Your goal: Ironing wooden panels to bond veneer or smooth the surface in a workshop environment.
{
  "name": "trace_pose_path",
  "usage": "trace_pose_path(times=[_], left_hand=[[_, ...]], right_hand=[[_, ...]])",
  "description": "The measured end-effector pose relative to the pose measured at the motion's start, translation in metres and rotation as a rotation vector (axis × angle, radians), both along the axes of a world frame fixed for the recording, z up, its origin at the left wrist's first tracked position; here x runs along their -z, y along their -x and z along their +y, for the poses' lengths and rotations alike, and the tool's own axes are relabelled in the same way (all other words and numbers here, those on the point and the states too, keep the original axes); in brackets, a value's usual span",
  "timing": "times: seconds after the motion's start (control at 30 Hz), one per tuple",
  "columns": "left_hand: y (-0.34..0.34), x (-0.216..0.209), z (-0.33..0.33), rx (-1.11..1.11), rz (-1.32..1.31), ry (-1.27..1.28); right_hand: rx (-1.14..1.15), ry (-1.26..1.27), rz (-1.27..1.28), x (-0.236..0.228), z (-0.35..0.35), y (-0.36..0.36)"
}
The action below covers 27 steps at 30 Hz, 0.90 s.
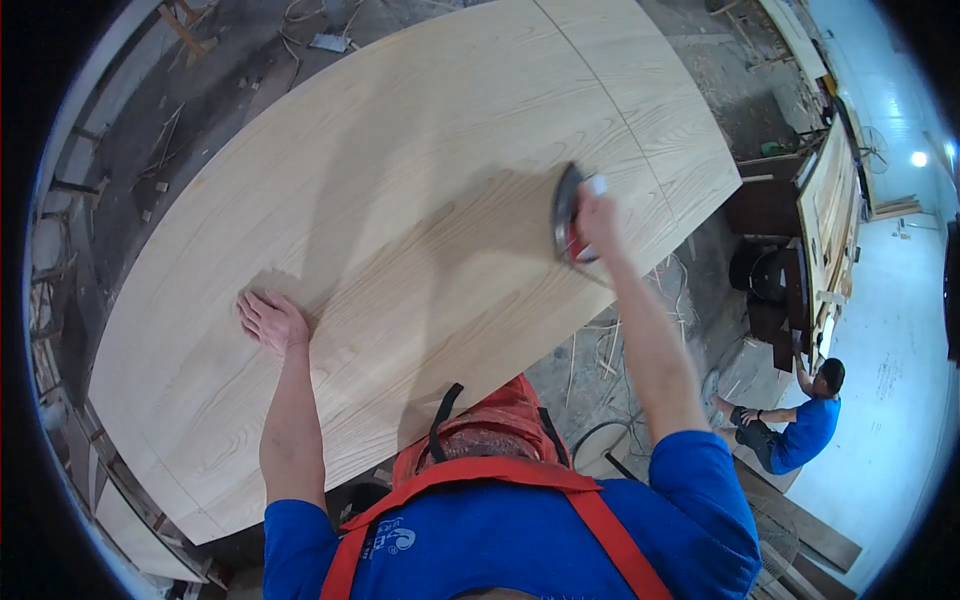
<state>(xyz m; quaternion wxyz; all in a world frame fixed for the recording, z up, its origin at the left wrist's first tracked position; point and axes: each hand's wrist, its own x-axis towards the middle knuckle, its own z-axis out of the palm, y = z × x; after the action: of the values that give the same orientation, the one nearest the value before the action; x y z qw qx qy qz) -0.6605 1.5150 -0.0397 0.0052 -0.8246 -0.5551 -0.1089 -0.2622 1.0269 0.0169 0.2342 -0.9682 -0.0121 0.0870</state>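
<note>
A large pale wood-grain panel (420,230) with a curved far edge lies in front of me. On its left part my left hand (273,320) rests palm down, fingers stretched out, holding nothing. Toward the right, my right hand (598,220) is closed round the handle of a clothes iron (565,215) with a dark soleplate and a red and white body. The iron is on the panel, slightly smeared by motion, and a cord trails from its near end. My right fingers are partly hidden behind the handle.
A thin dark seam (612,100) crosses the panel's right end. Wood strips (608,345) and cables litter the floor nearby. A person in a blue shirt (805,435) crouches at the right, beside a workbench stacked with boards (828,215). A black bucket (762,270) stands there.
</note>
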Motion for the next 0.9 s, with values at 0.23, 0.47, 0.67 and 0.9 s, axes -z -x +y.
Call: trace_pose_path(times=[0.23,0.47,0.67,0.9], left_hand=[[0.014,-0.012,0.005,-0.033,0.048,0.058],[0.025,-0.008,0.005,-0.020,0.068,0.057],[0.017,-0.009,0.002,-0.021,0.095,0.024],[0.024,0.003,0.006,-0.020,0.043,-0.037]], right_hand=[[-0.413,-0.141,0.170,-0.051,0.139,0.291],[-0.778,-0.057,0.402,-0.076,0.134,0.339],[-0.276,-0.213,0.041,-0.023,0.024,0.171],[0.195,0.021,0.048,-0.034,-0.070,-0.066]])
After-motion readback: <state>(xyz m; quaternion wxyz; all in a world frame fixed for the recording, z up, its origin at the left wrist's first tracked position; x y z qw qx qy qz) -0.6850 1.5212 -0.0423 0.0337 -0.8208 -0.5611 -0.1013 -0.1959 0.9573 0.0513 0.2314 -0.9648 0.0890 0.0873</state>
